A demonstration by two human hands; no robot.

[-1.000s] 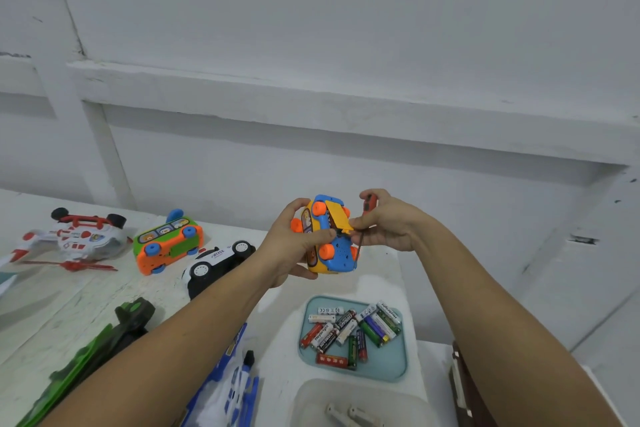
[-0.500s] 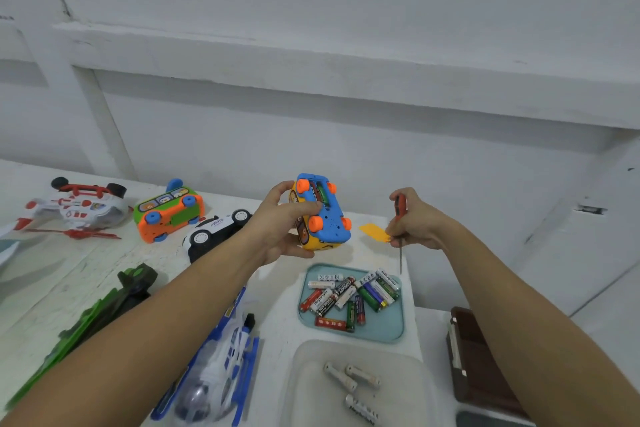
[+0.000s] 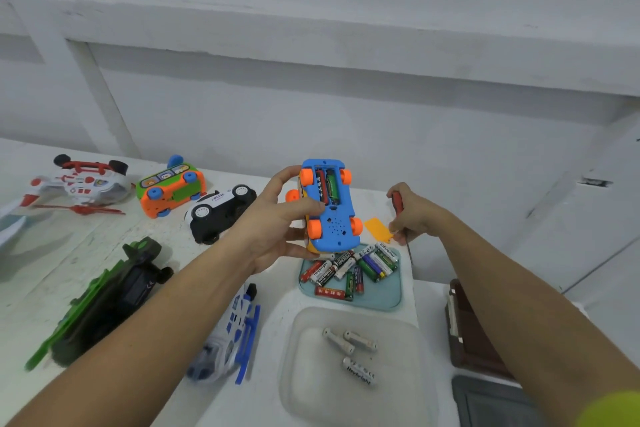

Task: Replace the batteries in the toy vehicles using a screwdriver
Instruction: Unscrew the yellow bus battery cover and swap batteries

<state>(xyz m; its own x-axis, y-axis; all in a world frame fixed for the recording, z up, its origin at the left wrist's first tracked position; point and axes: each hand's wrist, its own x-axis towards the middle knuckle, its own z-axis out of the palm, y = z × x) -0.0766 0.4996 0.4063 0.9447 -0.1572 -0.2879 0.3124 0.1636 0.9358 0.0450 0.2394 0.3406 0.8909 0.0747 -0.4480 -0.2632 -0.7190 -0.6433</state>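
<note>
My left hand (image 3: 277,218) grips a blue and yellow toy car (image 3: 329,218) with orange wheels, its underside turned up. The battery bay is uncovered and holds two batteries (image 3: 327,188), one red and one green. My right hand (image 3: 414,215) holds a red-handled screwdriver (image 3: 398,203) with its shaft pointing down, and pinches the orange battery cover (image 3: 378,230) beside it. Below the car sits a teal tray (image 3: 388,298) with several batteries.
A clear tub (image 3: 304,357) with three pale batteries stands at the front. On the table lie a white and blue helicopter (image 3: 232,333), a green vehicle (image 3: 104,298), a police car (image 3: 218,210), an orange-green bus (image 3: 169,189) and a red-white helicopter (image 3: 79,180). A brown box (image 3: 467,333) sits right.
My right hand pulled the orange cover off the car and moved right with the screwdriver. My left hand turned the car so the uncovered battery bay faces up.
</note>
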